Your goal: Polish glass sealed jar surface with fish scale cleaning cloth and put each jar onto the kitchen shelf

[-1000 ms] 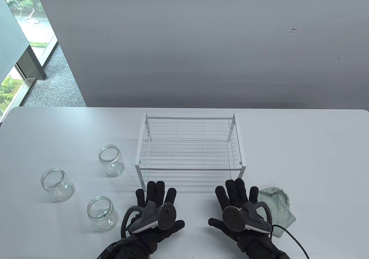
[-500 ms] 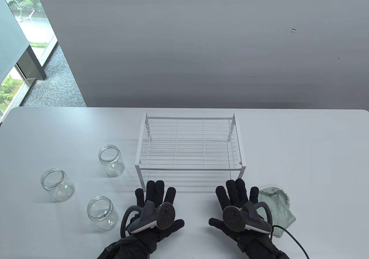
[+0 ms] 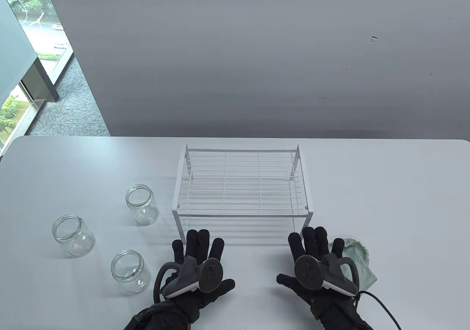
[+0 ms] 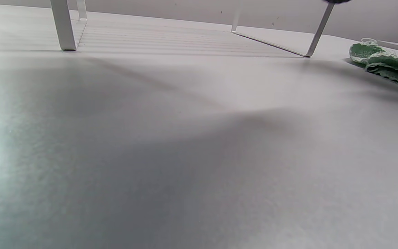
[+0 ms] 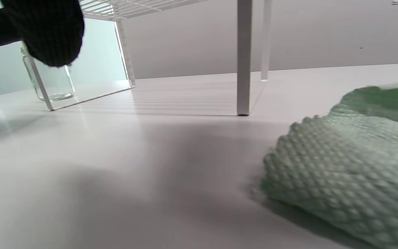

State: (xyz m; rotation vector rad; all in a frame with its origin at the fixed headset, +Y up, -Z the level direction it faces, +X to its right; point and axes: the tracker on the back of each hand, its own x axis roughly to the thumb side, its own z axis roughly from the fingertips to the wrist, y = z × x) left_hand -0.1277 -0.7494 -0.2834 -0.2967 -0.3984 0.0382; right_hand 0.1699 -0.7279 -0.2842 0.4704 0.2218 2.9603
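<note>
Both your hands, left hand [image 3: 198, 262] and right hand [image 3: 317, 262], lie flat, fingers straight, holding nothing; snatch the crumpled green textured cloth [image 3: 358, 258] carelessly and the 3 clear lidless glass jars [image 3: 131, 271] stay smeared.

Kitchen shelf [image 3: 242, 183] at table [image 3: 404, 197] centre, three jars [image 3: 142, 205] [image 3: 72, 235] [image 3: 130, 271] at its 8 o'clock, cleaning cloth [image 3: 358, 262] at its 4 o'clock, jars well apart from cloth

left hand [image 3: 200, 262] flat, fingers spread; right hand [image 3: 315, 262] likewise
</note>
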